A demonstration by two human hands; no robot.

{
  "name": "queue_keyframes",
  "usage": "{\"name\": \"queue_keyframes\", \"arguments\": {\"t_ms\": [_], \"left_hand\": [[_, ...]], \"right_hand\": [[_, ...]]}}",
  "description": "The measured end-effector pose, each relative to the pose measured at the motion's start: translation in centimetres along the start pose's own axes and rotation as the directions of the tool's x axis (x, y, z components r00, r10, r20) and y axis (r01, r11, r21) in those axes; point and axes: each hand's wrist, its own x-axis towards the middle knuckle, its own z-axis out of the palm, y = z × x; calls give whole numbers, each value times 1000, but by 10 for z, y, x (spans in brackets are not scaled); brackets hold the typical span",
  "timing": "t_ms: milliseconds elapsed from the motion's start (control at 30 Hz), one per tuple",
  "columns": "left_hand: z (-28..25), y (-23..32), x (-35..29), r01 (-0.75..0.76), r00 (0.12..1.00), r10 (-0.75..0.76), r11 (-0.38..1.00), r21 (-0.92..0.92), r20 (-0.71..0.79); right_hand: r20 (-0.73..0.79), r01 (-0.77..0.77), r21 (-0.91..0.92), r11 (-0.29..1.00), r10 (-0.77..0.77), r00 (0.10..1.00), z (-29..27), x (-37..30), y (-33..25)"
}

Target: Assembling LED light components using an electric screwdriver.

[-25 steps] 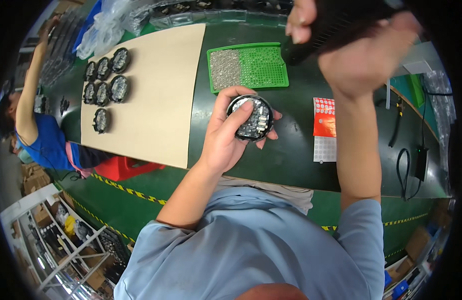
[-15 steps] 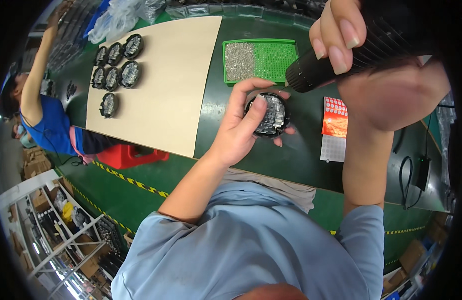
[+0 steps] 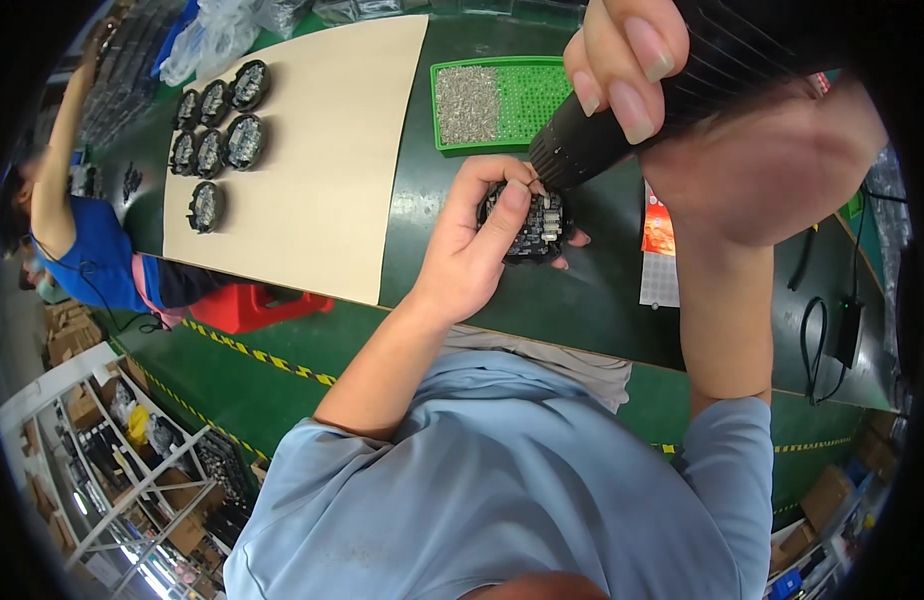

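Observation:
My left hand is closed around a round black housing with a circuit board in it, thumb lying over the board. In my right hand is a black electric screwdriver, gripped from above and slanting down to the left. Its tip comes down at the upper edge of the board, close to my left fingertips; whether it touches a screw is too small to tell. Beyond the housing lies a green tray with a heap of small silvery screws in its left part and rows of holes in its right.
Several similar round housings stand on a beige sheet at the left. A red and white sticker sheet lies under my right wrist. Cables and a black adapter are at the right. A co-worker in blue sits at the far left.
The screwdriver has moved down and left, its tip now at the board's upper edge. My left hand still holds the housing. The whole view has shifted slightly.

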Motion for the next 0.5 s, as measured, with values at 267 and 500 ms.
{"name": "queue_keyframes", "arguments": {"t_ms": [267, 500], "left_hand": [[0, 2, 2, 4, 1000, -4, 1000, -24, -9], [-1, 1, 2, 1, 1000, -1, 1000, -25, 9]], "right_hand": [[34, -20, 9, 1000, 20, 999, 5, -4, -3], [65, -25, 8, 1000, 25, 998, -5, -5, -4]]}}
